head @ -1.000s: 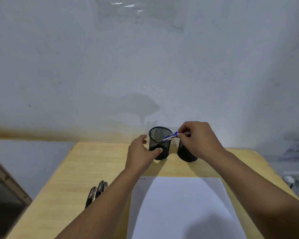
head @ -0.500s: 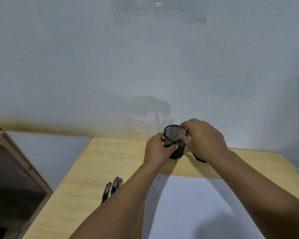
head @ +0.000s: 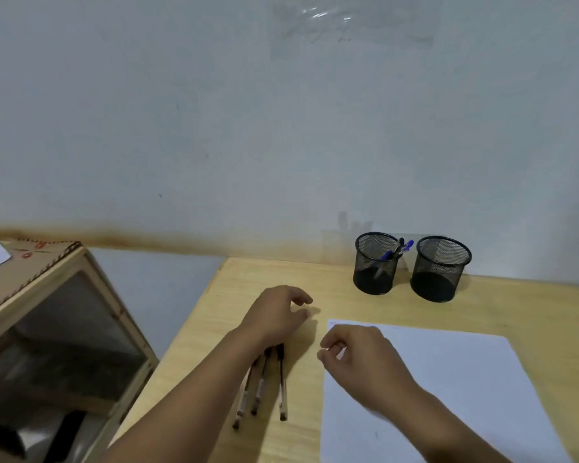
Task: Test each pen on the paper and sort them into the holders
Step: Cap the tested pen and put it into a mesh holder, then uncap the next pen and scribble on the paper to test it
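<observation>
A pale wooden surface (head: 502, 305) is seen under the hands, set against a whitish wall (head: 214, 128). A brownish stain band (head: 147, 237) is carried along the wall beyond the hands. A clear plastic sheet (head: 348, 28) is stuck high on the wall. Off to the left of the left hand, a wooden-framed cabinet (head: 47, 329) with a glass panel is placed, with something white, cut off by the frame's edge, lying on its top.

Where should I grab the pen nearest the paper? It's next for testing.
Pinch the rightmost pen at its bare mid-barrel, coming from above on the paper side. It lies flat, lengthwise away from you; its far end sits under the left hand, and neighbours crowd its left.
</observation>
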The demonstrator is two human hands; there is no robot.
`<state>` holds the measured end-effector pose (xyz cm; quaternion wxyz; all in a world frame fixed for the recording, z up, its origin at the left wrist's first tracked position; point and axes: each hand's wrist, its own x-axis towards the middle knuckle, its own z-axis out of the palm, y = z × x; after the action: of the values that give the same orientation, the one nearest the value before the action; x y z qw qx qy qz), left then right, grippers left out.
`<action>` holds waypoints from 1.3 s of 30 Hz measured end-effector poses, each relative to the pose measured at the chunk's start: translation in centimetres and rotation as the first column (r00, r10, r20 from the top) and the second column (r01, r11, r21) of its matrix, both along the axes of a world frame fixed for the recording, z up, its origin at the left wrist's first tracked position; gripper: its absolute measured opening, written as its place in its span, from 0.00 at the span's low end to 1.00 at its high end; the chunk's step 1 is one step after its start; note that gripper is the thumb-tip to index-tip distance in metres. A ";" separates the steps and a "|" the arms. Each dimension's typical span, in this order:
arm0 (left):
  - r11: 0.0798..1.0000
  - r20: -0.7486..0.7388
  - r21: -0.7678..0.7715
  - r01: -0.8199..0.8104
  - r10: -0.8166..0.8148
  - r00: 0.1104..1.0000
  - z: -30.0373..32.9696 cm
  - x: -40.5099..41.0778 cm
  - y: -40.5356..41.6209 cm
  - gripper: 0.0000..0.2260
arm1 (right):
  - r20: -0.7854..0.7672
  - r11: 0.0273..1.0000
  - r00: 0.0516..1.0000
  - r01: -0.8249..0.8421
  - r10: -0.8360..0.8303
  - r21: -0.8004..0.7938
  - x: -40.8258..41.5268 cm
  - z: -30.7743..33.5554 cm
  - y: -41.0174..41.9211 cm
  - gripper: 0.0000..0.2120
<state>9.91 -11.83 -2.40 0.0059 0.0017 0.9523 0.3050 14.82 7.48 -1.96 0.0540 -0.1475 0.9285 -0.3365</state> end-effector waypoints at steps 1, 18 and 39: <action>0.997 0.027 -0.054 0.048 -0.046 0.999 0.0 0.5 -0.8 0.12 | 0.032 1.000 0.999 -0.027 0.027 0.000 0.8 -0.3 -1.0 0.08; 0.904 0.008 -0.361 0.229 -0.243 0.970 -0.6 2.8 -3.9 0.11 | 0.092 0.998 0.994 0.050 -0.055 0.048 3.3 -1.6 -4.6 0.08; 0.927 -0.503 -0.293 0.232 -0.356 0.788 1.0 9.8 3.8 0.10 | -0.152 0.997 0.988 -0.002 0.015 0.084 8.2 3.4 8.3 0.05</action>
<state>19.76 -8.07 -1.44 -0.2186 0.2371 0.9290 0.1816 22.98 15.74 1.45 -0.0098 -0.1746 0.9424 -0.2851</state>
